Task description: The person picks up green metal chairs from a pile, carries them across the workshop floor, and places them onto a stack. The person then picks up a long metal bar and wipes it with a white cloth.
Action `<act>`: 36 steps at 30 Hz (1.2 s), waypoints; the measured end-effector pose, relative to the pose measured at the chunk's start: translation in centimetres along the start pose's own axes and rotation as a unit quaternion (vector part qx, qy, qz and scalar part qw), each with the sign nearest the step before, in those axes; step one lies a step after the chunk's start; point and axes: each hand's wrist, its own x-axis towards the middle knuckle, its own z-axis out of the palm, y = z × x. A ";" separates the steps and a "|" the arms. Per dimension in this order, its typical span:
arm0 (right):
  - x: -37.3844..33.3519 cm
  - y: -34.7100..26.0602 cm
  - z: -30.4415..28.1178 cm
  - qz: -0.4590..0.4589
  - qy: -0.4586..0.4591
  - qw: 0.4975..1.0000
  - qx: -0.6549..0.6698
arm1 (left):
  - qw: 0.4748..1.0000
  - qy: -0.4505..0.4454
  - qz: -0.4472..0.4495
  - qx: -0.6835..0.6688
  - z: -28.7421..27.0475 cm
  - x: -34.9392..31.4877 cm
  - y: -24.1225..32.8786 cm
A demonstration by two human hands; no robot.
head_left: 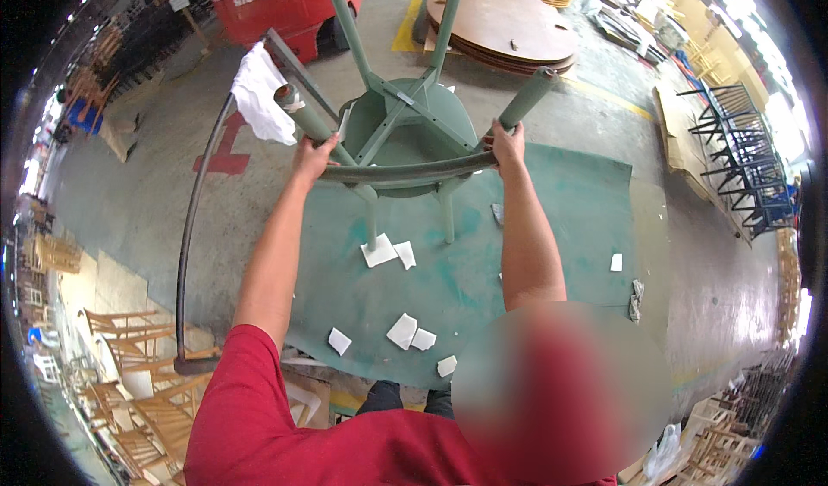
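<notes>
A green wooden chair [410, 128] with a round seat stands upended in front of me. Its underside, with a cross-shaped brace [402, 100], faces me, and its legs point up and outward. My left hand [315, 160] is closed around the near left side, by the leg and the curved rail [405, 172]. On the near right side my right hand [506, 145] grips the base of the other near leg [524, 100]. Two posts reach down toward the green-covered work surface [569, 219]; the left one meets a white pad [378, 251].
Several loose white pads [402, 331] lie on the surface. A white cloth [264, 98] hangs on a bent metal frame [191, 219] at left. Beyond are a red forklift [276, 7] and stacked round boards [500, 25]. Dark chairs [742, 150] stand right, wooden chairs [159, 374] lower left.
</notes>
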 end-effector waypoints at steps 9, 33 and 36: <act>-14.8 1.8 -5.5 -0.077 0.024 0.996 0.028 | 0.999 0.006 0.001 -0.035 -3.4 -13.7 0.0; -67.6 15.8 -14.7 -0.052 0.380 0.923 0.038 | 0.960 -0.268 -0.010 0.082 -16.2 -40.2 -3.5; -69.9 17.3 -15.9 0.035 0.359 0.931 0.064 | 0.958 -0.278 -0.017 0.072 -14.2 -41.8 -2.4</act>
